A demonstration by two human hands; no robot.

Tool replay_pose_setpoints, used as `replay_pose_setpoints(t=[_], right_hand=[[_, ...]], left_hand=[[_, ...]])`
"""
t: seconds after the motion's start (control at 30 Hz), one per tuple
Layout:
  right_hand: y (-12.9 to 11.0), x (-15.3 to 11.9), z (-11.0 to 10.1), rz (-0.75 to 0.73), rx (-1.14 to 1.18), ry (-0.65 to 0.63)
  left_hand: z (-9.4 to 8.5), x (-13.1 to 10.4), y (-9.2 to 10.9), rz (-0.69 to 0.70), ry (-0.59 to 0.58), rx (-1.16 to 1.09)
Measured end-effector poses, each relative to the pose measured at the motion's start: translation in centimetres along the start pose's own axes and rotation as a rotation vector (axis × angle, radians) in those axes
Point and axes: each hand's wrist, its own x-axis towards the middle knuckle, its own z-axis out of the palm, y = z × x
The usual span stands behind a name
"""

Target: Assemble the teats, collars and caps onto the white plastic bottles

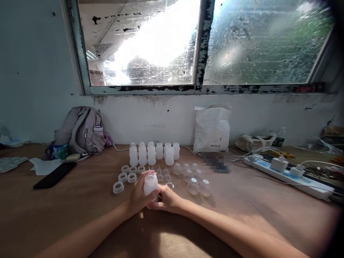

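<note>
Close to me, over the table, a translucent white baby bottle [151,184] stands roughly upright between my hands. My left hand [138,195] wraps its left side, thumb across the front. My right hand [170,199] grips lower down from the right, and its fingers partly hide the base. Just beyond lie several clear screw rings [118,187] on the left, clear teats [160,177] in the middle and clear domed caps [192,186] on the right. Behind them, more white bottles [142,157] stand in a group, some with clear tops. Whether a teat sits on the held bottle is unclear.
A dark phone [55,175] and a grey backpack [80,130] are at the left. A white plastic bag [212,129] leans on the wall. Toward the right lies a white power strip [303,182] with plugs and trailing cables. A blurred dark object [216,163] lies before the bag.
</note>
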Motion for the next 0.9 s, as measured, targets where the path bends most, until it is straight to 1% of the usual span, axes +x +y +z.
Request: replay_pose_setpoints(t=[0.17,0.4,0.53,0.63,0.67,0.77,0.83,0.9], right_hand=[[0.0,-0.2,-0.4,-0.051,0.0,0.012],[-0.3,-0.5,-0.6,-0.057,-0.03,0.032],[-0.5,-0.6,-0.7,-0.015,-0.031,0.011],[-0.5,-0.7,-1.0,0.015,0.025,0.005],[-0.5,-0.8,-1.1,0.01,0.05,0.028],[-0.7,-1.1,-1.5,-0.066,0.041,0.169],[-1.4,-1.2,-1.9,-0.148,-0.021,0.228],[-2.3,-1.2,-2.2,-0.209,-0.072,0.216]], left_hand=[[-0.4,0.1,0.1,-0.004,-0.01,0.008],[-0.3,0.0,-0.1,-0.008,-0.017,-0.046],[-0.5,0.0,0.1,0.0,-0.029,-0.036],[-0.6,0.1,0.3,0.007,-0.018,0.011],[-0.6,0.1,0.3,0.023,0.0,0.032],[-0.4,0.2,0.1,0.066,0.043,0.058],[-0.3,0.1,0.0,0.031,0.005,0.017],[-0.2,0.0,-0.3,-0.027,-0.064,-0.049]])
